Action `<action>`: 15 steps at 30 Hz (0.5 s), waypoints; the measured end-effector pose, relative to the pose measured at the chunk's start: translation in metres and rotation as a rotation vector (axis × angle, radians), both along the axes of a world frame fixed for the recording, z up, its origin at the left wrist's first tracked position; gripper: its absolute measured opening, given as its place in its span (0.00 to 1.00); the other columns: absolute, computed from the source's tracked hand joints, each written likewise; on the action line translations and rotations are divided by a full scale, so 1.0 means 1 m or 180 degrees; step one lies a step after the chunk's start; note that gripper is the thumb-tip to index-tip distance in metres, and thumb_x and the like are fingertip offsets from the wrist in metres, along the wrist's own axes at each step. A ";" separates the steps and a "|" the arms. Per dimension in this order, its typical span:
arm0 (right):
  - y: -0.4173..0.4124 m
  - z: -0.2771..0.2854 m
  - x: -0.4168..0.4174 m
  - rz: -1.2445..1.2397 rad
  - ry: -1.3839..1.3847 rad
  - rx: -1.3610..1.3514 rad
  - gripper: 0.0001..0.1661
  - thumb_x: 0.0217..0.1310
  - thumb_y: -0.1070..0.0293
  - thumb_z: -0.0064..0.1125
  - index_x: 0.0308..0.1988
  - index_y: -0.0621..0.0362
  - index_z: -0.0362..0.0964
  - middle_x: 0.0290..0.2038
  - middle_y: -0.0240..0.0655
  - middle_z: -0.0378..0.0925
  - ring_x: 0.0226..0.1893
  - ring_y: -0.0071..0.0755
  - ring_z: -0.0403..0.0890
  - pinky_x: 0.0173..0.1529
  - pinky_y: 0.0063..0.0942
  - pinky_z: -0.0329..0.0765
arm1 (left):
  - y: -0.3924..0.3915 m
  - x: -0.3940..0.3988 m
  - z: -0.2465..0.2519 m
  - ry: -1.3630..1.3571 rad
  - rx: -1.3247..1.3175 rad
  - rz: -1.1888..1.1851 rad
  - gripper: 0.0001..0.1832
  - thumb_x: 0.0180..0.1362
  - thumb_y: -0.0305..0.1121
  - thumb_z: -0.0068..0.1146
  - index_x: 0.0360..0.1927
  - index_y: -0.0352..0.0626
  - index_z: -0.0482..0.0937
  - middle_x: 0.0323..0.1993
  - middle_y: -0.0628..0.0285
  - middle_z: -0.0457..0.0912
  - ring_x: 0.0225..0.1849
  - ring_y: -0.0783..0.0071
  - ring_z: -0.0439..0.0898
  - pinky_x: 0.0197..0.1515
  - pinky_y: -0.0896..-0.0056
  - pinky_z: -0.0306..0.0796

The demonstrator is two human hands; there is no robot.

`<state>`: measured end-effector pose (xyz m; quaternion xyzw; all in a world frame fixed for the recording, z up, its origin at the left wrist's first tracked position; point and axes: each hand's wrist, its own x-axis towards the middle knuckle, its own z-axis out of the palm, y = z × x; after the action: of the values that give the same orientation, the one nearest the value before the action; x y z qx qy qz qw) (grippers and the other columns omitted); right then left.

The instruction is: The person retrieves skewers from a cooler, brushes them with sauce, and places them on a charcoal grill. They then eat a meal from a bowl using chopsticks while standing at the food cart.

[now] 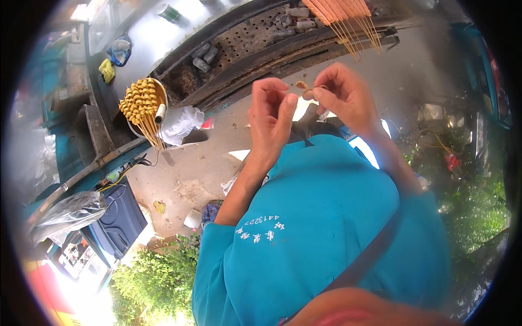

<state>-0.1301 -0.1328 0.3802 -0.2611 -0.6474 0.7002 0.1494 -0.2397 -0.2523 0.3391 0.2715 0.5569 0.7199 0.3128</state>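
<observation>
My right hand [346,95] pinches a small brown piece [306,90] between thumb and fingertips; what it is cannot be told. Close by on the left, my left hand [271,112] has its fingers curled and its thumb apart from them, with nothing visible in its grasp. Both hands are raised in front of my blue shirt [301,228]. Beyond them runs a long charcoal grill [240,49] with a perforated bed. Pink flat skewered pieces [340,12] lie across its right end, their sticks pointing towards me.
Charcoal lumps [205,57] lie in the grill. At left, a bowl [164,91] holds yellow spiral-cut skewers [140,100], beside a crumpled white bag [183,124]. A can [168,12], a yellow cloth [107,71] and a dark blue container [120,220] are farther out.
</observation>
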 end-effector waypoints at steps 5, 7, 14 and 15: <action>-0.008 -0.002 0.001 0.0098 -0.0175 0.0081 0.08 0.58 0.68 0.54 0.34 0.62 0.69 0.27 0.29 0.74 0.26 0.18 0.73 0.31 0.18 0.71 | 0.001 -0.005 -0.011 0.0061 -0.0480 -0.0770 0.13 0.56 0.36 0.59 0.31 0.42 0.67 0.20 0.72 0.70 0.20 0.89 0.65 0.20 0.86 0.58; -0.008 -0.004 0.003 0.0178 -0.0149 -0.0050 0.10 0.58 0.67 0.55 0.35 0.62 0.70 0.27 0.30 0.74 0.25 0.20 0.74 0.30 0.20 0.71 | -0.001 -0.009 -0.007 -0.0444 -0.0484 -0.0979 0.12 0.56 0.35 0.58 0.31 0.42 0.67 0.21 0.71 0.70 0.19 0.89 0.66 0.19 0.86 0.59; -0.005 -0.022 -0.003 0.0278 0.0352 0.1751 0.10 0.57 0.66 0.57 0.35 0.61 0.70 0.28 0.37 0.74 0.26 0.32 0.77 0.30 0.26 0.71 | 0.002 -0.019 -0.010 -0.0954 -0.0684 -0.1411 0.06 0.59 0.30 0.51 0.35 0.39 0.70 0.27 0.65 0.76 0.23 0.80 0.77 0.17 0.85 0.66; -0.003 -0.023 -0.003 0.0289 0.0429 0.2028 0.10 0.56 0.67 0.57 0.35 0.61 0.69 0.28 0.39 0.74 0.27 0.33 0.77 0.30 0.27 0.71 | 0.004 -0.018 -0.012 -0.0904 -0.0706 -0.1400 0.06 0.59 0.30 0.50 0.36 0.39 0.70 0.27 0.64 0.76 0.25 0.80 0.78 0.17 0.85 0.67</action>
<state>-0.1333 -0.1357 0.3568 -0.1252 -0.8336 0.4841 0.2347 -0.2575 -0.2486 0.3269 0.2463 0.5107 0.6003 0.5641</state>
